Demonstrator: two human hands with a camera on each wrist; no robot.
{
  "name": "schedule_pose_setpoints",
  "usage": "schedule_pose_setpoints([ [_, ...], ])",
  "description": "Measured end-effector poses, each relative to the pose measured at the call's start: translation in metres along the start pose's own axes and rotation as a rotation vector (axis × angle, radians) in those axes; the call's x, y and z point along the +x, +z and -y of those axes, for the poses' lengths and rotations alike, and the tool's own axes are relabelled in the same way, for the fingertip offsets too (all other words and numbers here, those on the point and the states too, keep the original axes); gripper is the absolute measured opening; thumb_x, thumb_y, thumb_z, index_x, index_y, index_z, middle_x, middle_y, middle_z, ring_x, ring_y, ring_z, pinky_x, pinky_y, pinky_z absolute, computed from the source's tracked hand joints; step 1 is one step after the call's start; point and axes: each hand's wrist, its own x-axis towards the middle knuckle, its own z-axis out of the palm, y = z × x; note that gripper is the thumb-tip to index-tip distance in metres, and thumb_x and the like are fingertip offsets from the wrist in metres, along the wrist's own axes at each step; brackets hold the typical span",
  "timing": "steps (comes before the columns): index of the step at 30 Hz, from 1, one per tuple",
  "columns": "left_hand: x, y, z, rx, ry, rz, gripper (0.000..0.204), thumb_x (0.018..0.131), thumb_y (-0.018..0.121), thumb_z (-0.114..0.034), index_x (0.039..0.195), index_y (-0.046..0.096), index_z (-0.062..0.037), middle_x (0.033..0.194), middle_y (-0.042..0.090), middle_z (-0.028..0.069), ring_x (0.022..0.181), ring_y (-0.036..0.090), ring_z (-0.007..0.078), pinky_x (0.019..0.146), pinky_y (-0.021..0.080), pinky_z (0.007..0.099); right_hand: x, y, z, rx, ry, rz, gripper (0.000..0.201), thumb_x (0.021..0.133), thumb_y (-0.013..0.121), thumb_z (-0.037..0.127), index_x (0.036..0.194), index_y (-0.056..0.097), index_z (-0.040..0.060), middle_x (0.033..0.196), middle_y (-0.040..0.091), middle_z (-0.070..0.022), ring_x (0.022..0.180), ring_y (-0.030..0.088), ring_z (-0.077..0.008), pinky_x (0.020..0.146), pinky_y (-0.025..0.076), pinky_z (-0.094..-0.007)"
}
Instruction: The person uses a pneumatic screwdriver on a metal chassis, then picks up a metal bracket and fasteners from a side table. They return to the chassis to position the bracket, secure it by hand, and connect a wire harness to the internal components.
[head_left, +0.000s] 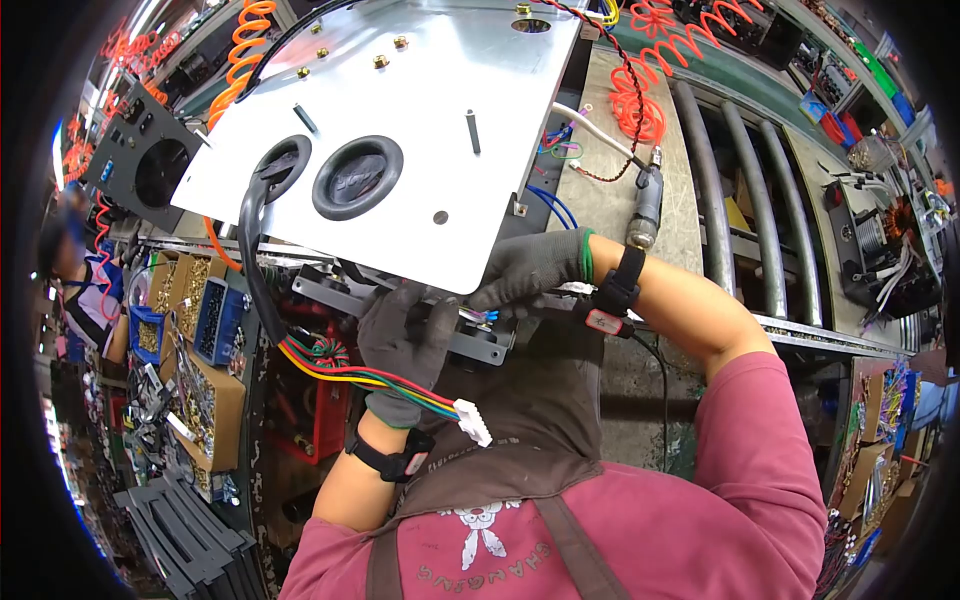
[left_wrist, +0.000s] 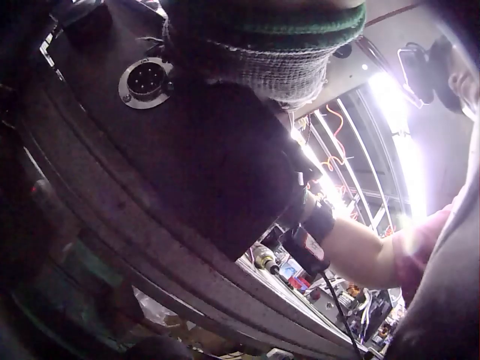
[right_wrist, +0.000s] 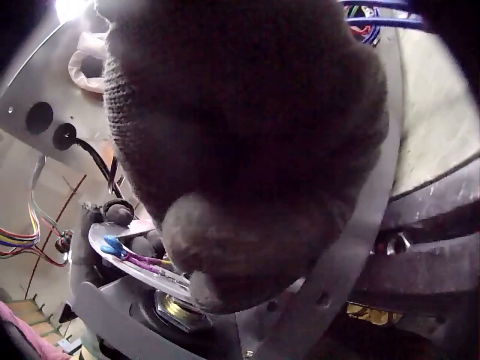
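My left hand (head_left: pixel 405 335), in a dark grey glove, is at the grey metal bracket (head_left: pixel 330 295) below the silver sheet-metal panel (head_left: pixel 400 220); what its fingers do there is partly hidden. My right hand (head_left: pixel 535 270), gloved too, reaches under the panel's right corner from the other side. Close up in the right wrist view, its bent fingertips pinch purple wires (right_wrist: pixel 146 261) that end in blue terminals (right_wrist: pixel 112 245). Below these wires sits a brass-coloured hex fitting (right_wrist: pixel 174 311). A round multi-pin socket (left_wrist: pixel 146 82) shows in the left wrist view.
A coloured wire bundle with a white connector (head_left: pixel 472 422) hangs over the left forearm. An inline power tool (head_left: pixel 648 205) lies right of the panel, by steel rollers (head_left: pixel 745 190). Parts bins (head_left: pixel 215 320) stand at left; another person (head_left: pixel 90 290) is beyond them.
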Motion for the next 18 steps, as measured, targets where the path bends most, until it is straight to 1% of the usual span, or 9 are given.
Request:
schedule_pose_setpoints([
  [1, 0.001, 0.000, -0.002, 0.012, 0.006, 0.000, 0.027, 0.088, 0.069, -0.012, 0.109, 0.060, 0.0015, 0.094, 0.063, 0.0039, 0.083, 0.060, 0.0101, 0.075, 0.050, 0.0252, 0.001, 0.001, 0.001, 0.000, 0.002, 0.000, 0.042, 0.092, 0.063, 0.042, 0.101, 0.069, 0.0009, 0.074, 0.065, -0.0029, 0.061, 0.060, -0.0095, 0.053, 0.048, -0.0253],
  [3, 0.001, 0.001, -0.002, 0.020, 0.013, -0.002, 0.027, 0.088, 0.069, -0.011, 0.110, 0.060, 0.0015, 0.094, 0.063, 0.0037, 0.083, 0.060, 0.0102, 0.075, 0.050, 0.0252, 0.001, 0.002, 0.005, -0.125, 0.052, -0.030, 0.050, 0.090, 0.061, 0.051, 0.091, 0.069, 0.0021, 0.073, 0.064, -0.0026, 0.060, 0.058, -0.0092, 0.051, 0.045, -0.0234],
  [7, -0.002, 0.002, 0.003, 0.022, 0.012, -0.014, 0.026, 0.088, 0.069, -0.009, 0.110, 0.060, 0.0013, 0.096, 0.062, 0.0041, 0.084, 0.060, 0.0107, 0.076, 0.050, 0.0257, 0.006, 0.002, 0.007, -0.140, 0.092, -0.026, 0.056, 0.088, 0.060, 0.058, 0.085, 0.066, 0.0025, 0.072, 0.064, -0.0025, 0.057, 0.057, -0.0098, 0.049, 0.043, -0.0225],
  [10, -0.002, 0.002, 0.003, 0.031, 0.018, -0.014, 0.026, 0.088, 0.069, -0.009, 0.110, 0.060, 0.0015, 0.098, 0.062, 0.0043, 0.085, 0.060, 0.0108, 0.076, 0.050, 0.0256, 0.003, 0.002, 0.010, -0.110, 0.141, -0.011, 0.051, 0.088, 0.063, 0.053, 0.083, 0.065, 0.0022, 0.070, 0.063, -0.0030, 0.055, 0.055, -0.0105, 0.047, 0.042, -0.0240],
  [12, -0.002, 0.002, 0.002, 0.027, 0.020, -0.010, 0.026, 0.088, 0.068, -0.008, 0.110, 0.060, 0.0016, 0.098, 0.061, 0.0044, 0.085, 0.060, 0.0108, 0.076, 0.050, 0.0256, 0.001, 0.006, 0.010, -0.077, 0.057, -0.119, 0.044, 0.088, 0.067, 0.044, 0.088, 0.067, 0.0006, 0.069, 0.063, -0.0032, 0.055, 0.057, -0.0108, 0.047, 0.046, -0.0253],
  [13, -0.002, 0.001, 0.001, 0.028, 0.021, -0.010, 0.025, 0.088, 0.068, -0.008, 0.110, 0.060, 0.0016, 0.098, 0.061, 0.0044, 0.085, 0.060, 0.0108, 0.076, 0.050, 0.0256, -0.002, 0.007, 0.011, -0.077, 0.057, -0.119, 0.044, 0.088, 0.067, 0.044, 0.088, 0.067, 0.0006, 0.069, 0.063, -0.0032, 0.055, 0.057, -0.0108, 0.047, 0.046, -0.0253],
  [15, -0.002, 0.001, -0.001, 0.032, 0.022, -0.010, 0.024, 0.089, 0.067, -0.008, 0.110, 0.060, 0.0016, 0.098, 0.061, 0.0045, 0.085, 0.060, 0.0107, 0.076, 0.051, 0.0255, -0.011, 0.007, 0.014, 0.034, 0.047, -0.108, 0.037, 0.088, 0.069, 0.035, 0.096, 0.068, -0.0012, 0.071, 0.065, -0.0038, 0.059, 0.061, -0.0111, 0.052, 0.051, -0.0256],
  [16, -0.002, 0.001, -0.002, 0.023, 0.011, -0.013, 0.023, 0.089, 0.066, -0.008, 0.110, 0.060, 0.0013, 0.099, 0.061, 0.0044, 0.085, 0.060, 0.0108, 0.076, 0.051, 0.0256, -0.011, 0.005, 0.008, 0.038, 0.042, -0.107, 0.037, 0.088, 0.069, 0.035, 0.096, 0.068, -0.0012, 0.071, 0.065, -0.0038, 0.059, 0.061, -0.0111, 0.052, 0.051, -0.0256],
  [18, -0.001, 0.002, 0.000, 0.018, 0.007, -0.015, 0.023, 0.090, 0.065, -0.008, 0.110, 0.060, 0.0010, 0.099, 0.060, 0.0043, 0.085, 0.060, 0.0108, 0.076, 0.050, 0.0257, -0.010, -0.003, 0.001, 0.074, -0.071, 0.038, 0.035, 0.090, 0.068, 0.030, 0.102, 0.068, -0.0017, 0.074, 0.067, -0.0047, 0.063, 0.064, -0.0115, 0.058, 0.054, -0.0255],
])
